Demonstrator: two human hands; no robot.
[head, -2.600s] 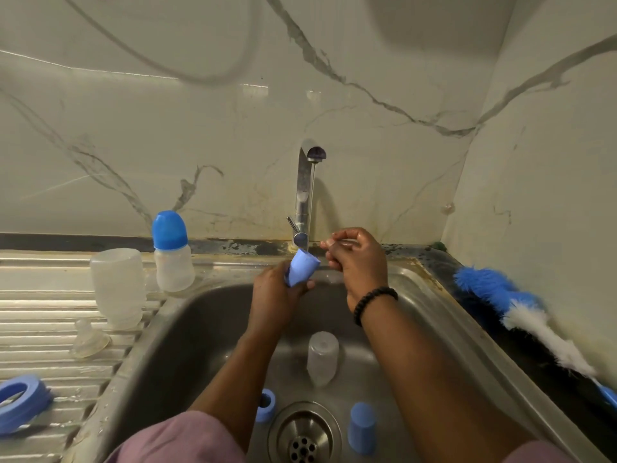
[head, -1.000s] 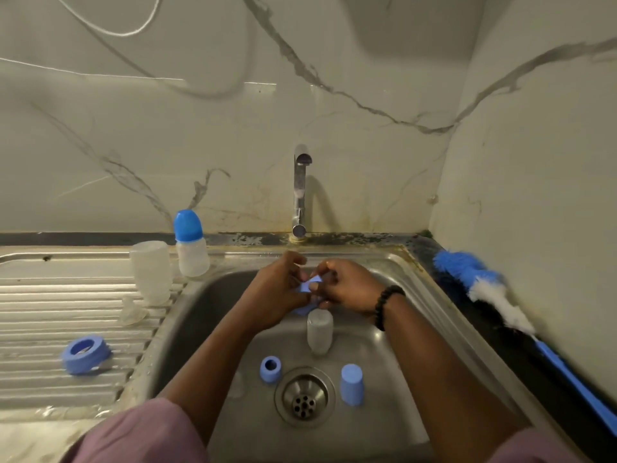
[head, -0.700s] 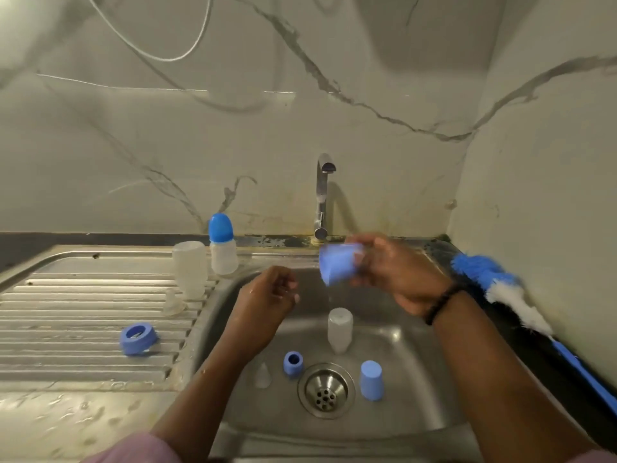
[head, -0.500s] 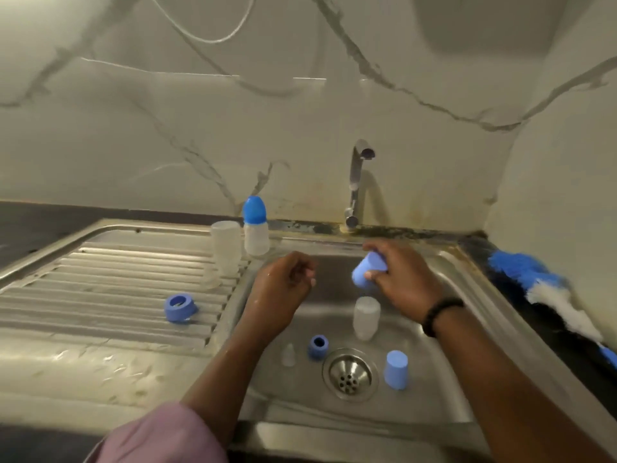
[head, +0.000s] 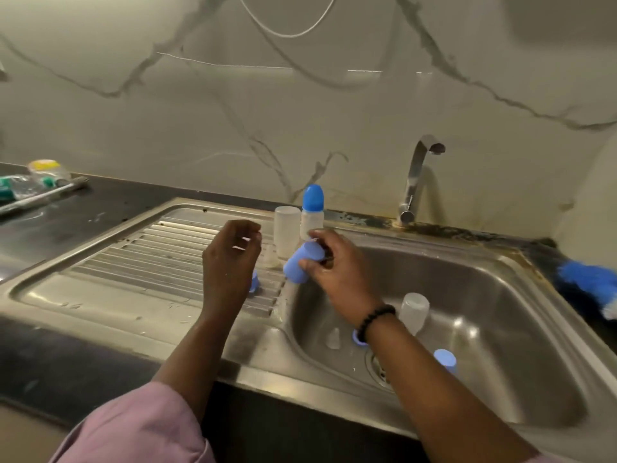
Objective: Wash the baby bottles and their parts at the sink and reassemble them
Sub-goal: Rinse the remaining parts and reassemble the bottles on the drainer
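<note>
Over the drainboard's edge | right hand (head: 334, 262) is gripping a blue cap (head: 302, 264) beside the upturned clear bottle (head: 286, 230); left hand (head: 230, 259) is hovering loosely curled, holding nothing | sink (head: 500, 279) is holding another bottle (head: 414, 310)

Steel drainboard (head: 140, 262) with upturned clear bottle (head: 286, 228), capped bottle (head: 312, 212) (blue ring half hidden).

- Our left hand (head: 230, 259) hangs in the air with its back toward us, the fingers loosely curled and holding nothing.
- Our right hand (head: 334, 269) reaches forward and leftward, its thumb and fingers curled round a blue cap (head: 302, 264).
- Both our forearms are bare; a pink sleeve (head: 133, 429) covers the left upper arm.
- A dark beaded bracelet (head: 374, 320) circles our right wrist.
</note>
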